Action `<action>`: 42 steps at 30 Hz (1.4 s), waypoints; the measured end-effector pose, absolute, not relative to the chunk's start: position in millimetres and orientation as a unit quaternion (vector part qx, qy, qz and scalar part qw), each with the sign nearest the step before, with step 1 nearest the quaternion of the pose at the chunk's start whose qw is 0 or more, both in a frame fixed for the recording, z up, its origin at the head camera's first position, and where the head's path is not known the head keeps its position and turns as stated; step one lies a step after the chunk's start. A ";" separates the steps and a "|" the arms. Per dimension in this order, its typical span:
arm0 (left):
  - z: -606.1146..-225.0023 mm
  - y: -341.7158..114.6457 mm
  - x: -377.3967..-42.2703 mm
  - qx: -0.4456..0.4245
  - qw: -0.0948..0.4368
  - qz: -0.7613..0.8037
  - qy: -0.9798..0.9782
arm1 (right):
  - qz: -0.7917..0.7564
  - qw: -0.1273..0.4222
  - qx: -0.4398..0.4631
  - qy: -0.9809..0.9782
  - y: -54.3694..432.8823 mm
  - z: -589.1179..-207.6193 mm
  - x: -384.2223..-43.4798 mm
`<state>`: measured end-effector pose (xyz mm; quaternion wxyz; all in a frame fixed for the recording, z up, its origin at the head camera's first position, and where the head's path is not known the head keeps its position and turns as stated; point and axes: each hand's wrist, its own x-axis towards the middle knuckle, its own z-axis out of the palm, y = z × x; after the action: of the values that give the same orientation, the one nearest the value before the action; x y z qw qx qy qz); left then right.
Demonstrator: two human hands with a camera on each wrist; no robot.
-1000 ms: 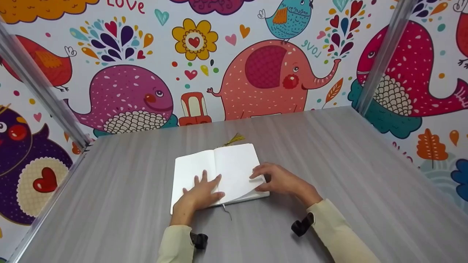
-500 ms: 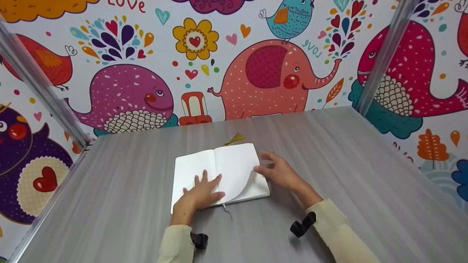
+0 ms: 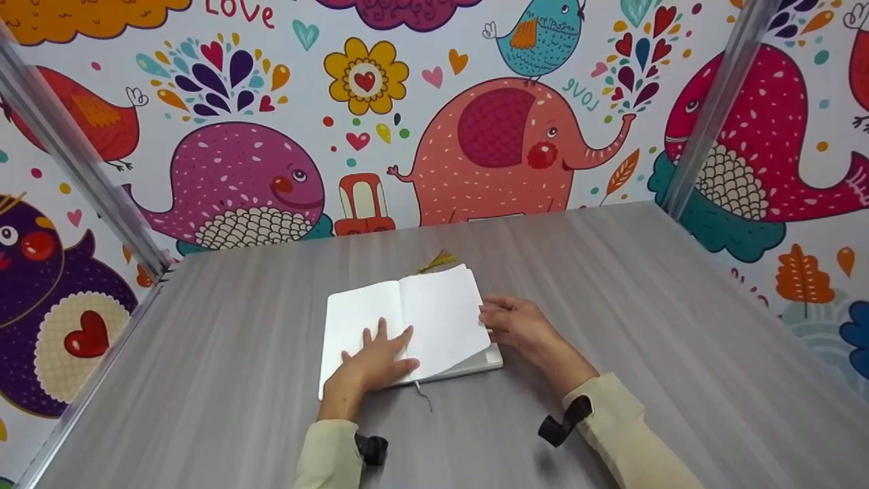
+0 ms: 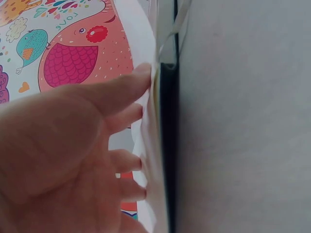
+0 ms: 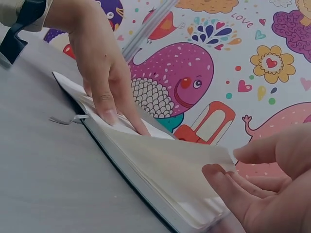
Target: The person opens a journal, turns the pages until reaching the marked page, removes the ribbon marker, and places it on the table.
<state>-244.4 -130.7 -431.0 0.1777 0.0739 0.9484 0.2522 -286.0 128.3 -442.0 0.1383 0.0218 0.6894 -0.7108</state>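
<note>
An open notebook (image 3: 440,305) with blank white pages lies on the table. My left hand (image 3: 372,363) rests with spread fingers on its left page near the centre fold, the thumb reaching over the fold. At the right edge, my right hand (image 3: 523,329) pinches a raised page (image 5: 189,165) between thumb and fingers. That page bows up off the stack, and its underside shows in the right wrist view. A thin ribbon bookmark (image 3: 424,395) hangs out at the notebook's near side. The dark cover (image 4: 170,145) shows edge-on in the left wrist view.
A yellow-green tassel (image 3: 438,260) lies just beyond the notebook's far edge. The grey wood-grain table (image 3: 237,339) is bounded by printed cartoon panels (image 3: 271,88) and metal posts (image 3: 88,163). Each sleeve carries a black strap (image 3: 565,421).
My right hand went from the page's lower corner up its right edge, then slightly back down. The page's right edge now stands raised. My left hand keeps its place.
</note>
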 end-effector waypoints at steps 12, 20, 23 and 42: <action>-431.0 -132.0 -243.4 0.075 0.174 0.258 0.947 | -0.698 0.134 0.027 0.703 126.2 -443.4 -284.0; -424.9 -137.8 -243.9 0.076 0.153 0.272 0.947 | -0.653 0.119 0.018 0.748 112.9 -433.5 -278.7; -422.1 -142.7 -244.2 0.082 0.137 0.289 0.944 | -0.619 0.095 0.002 0.779 107.2 -428.2 -274.3; -396.2 -167.9 -242.9 0.069 0.001 0.410 0.910 | -0.531 0.052 -0.285 0.797 80.6 -417.1 -239.6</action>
<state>-242.9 -167.9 -396.2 0.0011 0.0693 0.9096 0.4097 -239.6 80.6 -417.1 0.0523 -0.2849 0.7965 -0.5307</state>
